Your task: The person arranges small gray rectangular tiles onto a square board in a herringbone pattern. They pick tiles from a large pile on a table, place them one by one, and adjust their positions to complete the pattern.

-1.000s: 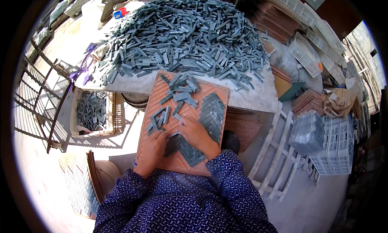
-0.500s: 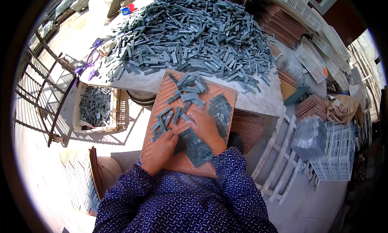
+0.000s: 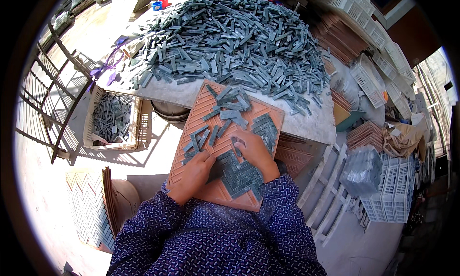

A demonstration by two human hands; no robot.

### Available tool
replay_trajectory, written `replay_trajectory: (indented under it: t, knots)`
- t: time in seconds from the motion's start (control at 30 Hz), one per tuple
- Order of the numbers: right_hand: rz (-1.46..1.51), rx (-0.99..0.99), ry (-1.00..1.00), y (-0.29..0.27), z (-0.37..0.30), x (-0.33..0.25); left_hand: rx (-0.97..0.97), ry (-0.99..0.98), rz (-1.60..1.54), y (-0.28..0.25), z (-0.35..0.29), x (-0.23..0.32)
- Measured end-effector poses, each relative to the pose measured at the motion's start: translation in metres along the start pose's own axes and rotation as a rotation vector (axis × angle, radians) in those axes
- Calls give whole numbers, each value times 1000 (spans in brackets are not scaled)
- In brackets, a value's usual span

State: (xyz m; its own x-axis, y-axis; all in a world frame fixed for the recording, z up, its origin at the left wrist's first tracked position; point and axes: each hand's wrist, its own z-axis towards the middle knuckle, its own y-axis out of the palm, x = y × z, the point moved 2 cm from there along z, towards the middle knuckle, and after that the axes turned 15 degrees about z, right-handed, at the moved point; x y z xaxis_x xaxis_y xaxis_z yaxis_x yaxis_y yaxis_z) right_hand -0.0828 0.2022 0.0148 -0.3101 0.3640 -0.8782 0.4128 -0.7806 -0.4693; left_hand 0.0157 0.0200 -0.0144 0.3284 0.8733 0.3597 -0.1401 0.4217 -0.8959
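Tabletop: ridged orange tray (image 3: 201, 114), grey strips (image 3: 233, 108)

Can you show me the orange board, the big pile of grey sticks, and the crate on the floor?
orange board (image 3: 201, 114), head view, bare ridged left part.
pile of grey sticks (image 3: 230, 36), head view, heap's middle.
crate (image 3: 142, 122), head view, right wall.

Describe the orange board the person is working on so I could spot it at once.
Find the pale table heaped with loose grey-green strips. Leaning from its near edge toward the person is a square orange board with a ribbed zigzag face. Unlike the stacks of similar boards nearby, both hands, left and right, rest on it beside a patch of fitted strips.
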Motion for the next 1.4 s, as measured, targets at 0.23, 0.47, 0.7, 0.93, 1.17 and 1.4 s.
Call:
replay_trajectory:
  t: [0.23, 0.47, 0.7, 0.93, 1.17, 1.4]
  knots:
    - [-112, -149, -127, -2, 6, 6, 46, -2, -33, -2, -2, 1]
    - [-42, -184, 1, -5, -1, 3, -2, -28, -8, -2, -1, 2]
    - [-158, -193, -35, -3, 2, 9, 1, -34, -21, -1, 2, 2]
    - [-76, -140, -125, -6, -11, 5, 46, -87, -92, -11, 3, 5]
    - [-102, -105, -125, -9, -18, 0, 153, -68, -157, -13, 3, 2]
    - [-131, -103, -226, -5, -21, 11, 167, -103, -133, -8, 4, -1]
